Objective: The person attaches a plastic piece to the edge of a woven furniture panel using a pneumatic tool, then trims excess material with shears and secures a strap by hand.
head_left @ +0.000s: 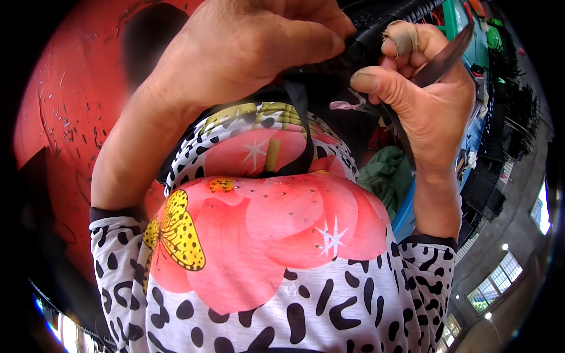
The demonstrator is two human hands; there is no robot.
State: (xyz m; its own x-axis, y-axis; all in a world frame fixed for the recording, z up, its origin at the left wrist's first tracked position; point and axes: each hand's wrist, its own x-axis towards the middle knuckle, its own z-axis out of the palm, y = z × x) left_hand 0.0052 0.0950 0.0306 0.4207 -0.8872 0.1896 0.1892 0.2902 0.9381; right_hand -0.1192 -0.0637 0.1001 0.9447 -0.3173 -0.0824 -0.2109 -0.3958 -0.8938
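My left hand is closed, its fingertips brought together at the top edge against a black ribbed piece. Whatever they pinch is hidden behind the hand. A black strap hangs below those fingers down to my lap. To the right, my right hand is curled round a dark flat strip with a pointed end, which lies across the palm and shows again under the thumb. Beige tape wraps one finger of that hand. Near the thumb tip is a small pinkish scrap.
A red surface strewn with small dark bits lies at left. Crumpled green cloth sits below my right wrist, beside a light blue edge. Dark stacked items stand farther right, before a grey floor.
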